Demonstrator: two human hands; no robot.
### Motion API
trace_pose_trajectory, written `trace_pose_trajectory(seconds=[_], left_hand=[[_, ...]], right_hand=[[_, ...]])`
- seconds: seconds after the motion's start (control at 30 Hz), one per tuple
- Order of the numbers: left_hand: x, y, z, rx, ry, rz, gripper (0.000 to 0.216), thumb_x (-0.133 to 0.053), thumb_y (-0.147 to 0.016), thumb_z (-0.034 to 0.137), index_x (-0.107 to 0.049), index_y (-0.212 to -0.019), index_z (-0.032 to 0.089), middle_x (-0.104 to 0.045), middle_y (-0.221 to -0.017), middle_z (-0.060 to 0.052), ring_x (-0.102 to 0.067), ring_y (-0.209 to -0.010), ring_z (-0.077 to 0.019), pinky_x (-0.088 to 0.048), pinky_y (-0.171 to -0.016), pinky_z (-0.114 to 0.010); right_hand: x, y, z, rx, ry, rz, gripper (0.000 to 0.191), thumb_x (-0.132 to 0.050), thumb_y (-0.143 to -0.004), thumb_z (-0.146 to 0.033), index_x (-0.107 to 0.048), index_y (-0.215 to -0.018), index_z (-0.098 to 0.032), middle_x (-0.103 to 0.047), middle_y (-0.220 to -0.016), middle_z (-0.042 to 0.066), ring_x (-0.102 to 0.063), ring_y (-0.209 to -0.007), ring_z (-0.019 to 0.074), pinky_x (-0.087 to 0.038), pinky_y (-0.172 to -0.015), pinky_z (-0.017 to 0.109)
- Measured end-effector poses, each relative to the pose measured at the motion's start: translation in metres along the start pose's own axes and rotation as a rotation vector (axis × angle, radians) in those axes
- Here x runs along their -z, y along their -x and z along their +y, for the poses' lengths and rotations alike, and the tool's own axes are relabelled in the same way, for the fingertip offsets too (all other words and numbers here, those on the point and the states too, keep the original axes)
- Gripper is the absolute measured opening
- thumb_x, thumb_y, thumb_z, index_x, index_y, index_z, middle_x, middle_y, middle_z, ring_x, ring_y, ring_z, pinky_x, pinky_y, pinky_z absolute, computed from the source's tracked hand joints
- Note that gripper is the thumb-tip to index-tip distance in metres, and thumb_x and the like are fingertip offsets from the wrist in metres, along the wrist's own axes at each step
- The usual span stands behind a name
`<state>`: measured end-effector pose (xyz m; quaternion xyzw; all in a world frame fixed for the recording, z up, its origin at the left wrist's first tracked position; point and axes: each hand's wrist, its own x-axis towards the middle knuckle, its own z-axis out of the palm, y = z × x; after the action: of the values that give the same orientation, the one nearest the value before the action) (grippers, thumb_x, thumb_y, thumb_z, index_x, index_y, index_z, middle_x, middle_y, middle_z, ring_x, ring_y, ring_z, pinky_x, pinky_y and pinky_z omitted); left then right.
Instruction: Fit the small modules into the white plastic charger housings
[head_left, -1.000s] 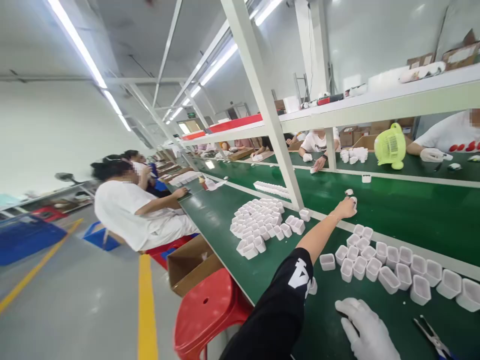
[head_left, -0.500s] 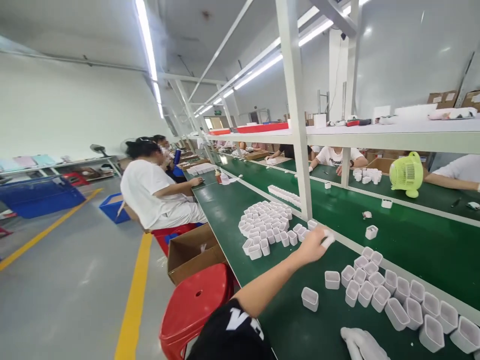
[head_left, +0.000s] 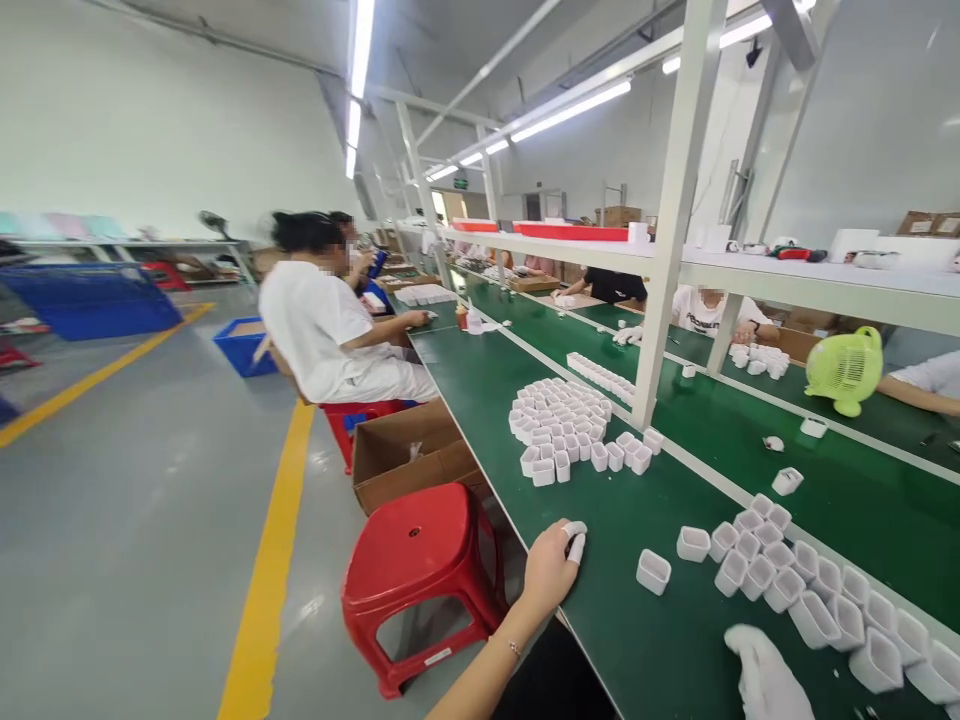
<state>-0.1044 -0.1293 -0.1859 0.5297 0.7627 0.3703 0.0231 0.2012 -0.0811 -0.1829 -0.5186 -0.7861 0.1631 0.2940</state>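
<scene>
My left hand (head_left: 555,562) rests by the near edge of the green table (head_left: 480,400), with white finger covers on its thumb and a finger. Its fingers are loosely bent and apart, with nothing visible in them. At the lower right my right hand (head_left: 766,675), in a white glove, lies low over the table with its fingers stretched out; the bottom of the picture cuts it off. Between the hands stands a single white cup (head_left: 654,572), touched by neither. Several white cups (head_left: 784,590) stand in a group beyond my right hand, and a larger cluster of cups (head_left: 562,415) lies farther left.
A white post (head_left: 667,230) rises from the table and carries a shelf (head_left: 795,283). Across the green belt stands a green fan (head_left: 846,368). A red stool (head_left: 420,550) and a cardboard box (head_left: 412,455) stand left of the table. Co-workers sit along both sides.
My left hand has drawn back from the cups by the post to the near table edge. The view has shifted, and my right hand stays at the lower right.
</scene>
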Motion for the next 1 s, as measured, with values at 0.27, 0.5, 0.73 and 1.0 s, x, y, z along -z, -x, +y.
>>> trace_pose_trajectory(seconds=[0.27,0.5,0.73,1.0], left_hand=[[-0.002,-0.002,-0.005,-0.046,-0.017,-0.032,0.025,-0.044,-0.09,0.021,-0.068,-0.097,0.019,-0.069,-0.089,-0.006,-0.063,-0.082,-0.0207,-0.05,-0.077,-0.033],[-0.004,0.0,-0.006,-0.078,-0.051,-0.024,0.027,-0.043,-0.09,0.022,-0.068,-0.098,0.019,-0.07,-0.092,-0.006,-0.064,-0.084,-0.022,-0.049,-0.077,-0.031],[-0.003,0.001,-0.007,-0.149,-0.066,-0.017,0.031,-0.04,-0.088,0.023,-0.069,-0.097,0.018,-0.07,-0.093,-0.007,-0.063,-0.085,-0.0242,-0.049,-0.076,-0.033],[-0.003,-0.002,-0.011,-0.181,-0.092,0.0,0.034,-0.038,-0.087,0.026,-0.069,-0.096,0.015,-0.07,-0.092,-0.01,-0.065,-0.083,-0.0264,-0.05,-0.074,-0.035]], right_hand=[[0.021,0.004,-0.009,0.008,0.061,-0.095,0.039,-0.028,-0.096,-0.032,-0.066,-0.102,-0.02,-0.071,-0.075,0.001,-0.065,-0.057,0.0136,-0.053,-0.059,0.024],[0.014,0.004,-0.007,-0.02,0.282,-0.014,0.04,-0.03,-0.093,-0.021,-0.065,-0.113,-0.015,-0.074,-0.081,0.008,-0.068,-0.067,0.0193,-0.049,-0.064,0.028],[0.012,0.005,-0.017,0.056,0.342,-0.016,0.038,-0.038,-0.089,-0.016,-0.063,-0.117,-0.017,-0.072,-0.1,0.007,-0.068,-0.081,0.0177,-0.047,-0.074,0.027],[0.05,-0.027,-0.017,-0.067,0.31,0.079,0.034,-0.042,-0.093,-0.03,-0.064,-0.118,-0.023,-0.072,-0.101,0.006,-0.065,-0.095,0.0198,-0.045,-0.087,0.029]])
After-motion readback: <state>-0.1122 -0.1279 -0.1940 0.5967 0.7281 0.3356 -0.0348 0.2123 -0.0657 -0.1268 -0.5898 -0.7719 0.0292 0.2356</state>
